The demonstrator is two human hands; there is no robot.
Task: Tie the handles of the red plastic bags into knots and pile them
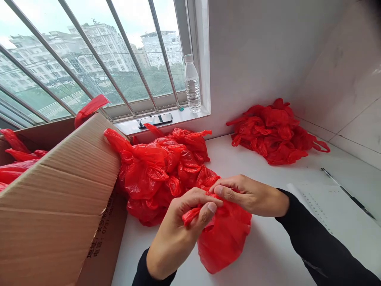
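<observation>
Thumb and fingers of the left hand (184, 222) close on a gathered twist of thin plastic, while the right hand (242, 196) pinches the top of the same red bag (224, 242), which rests full-looking just below both hands on the white table (268, 254). Whether a knot has formed between them is hidden. Pulling hard in opposite directions could tear the film or stretch a handle through; a loose pinch could let the twist slip and the neck open.

Just beyond the left hand, bunched red bags (157, 171) crowd close, so a stray end might snag. Further left, a cardboard box (59, 190) has its flap leaning toward the pile; an elbow knock could shift it. Right of the right hand, a sheet of paper (315, 206) and a pen (347, 194) lie near the sleeve (312, 234), which might drag them. Well beyond the hands, a bottle (193, 87) stands upright on the sill (181, 117), liable to topple if bumped.
</observation>
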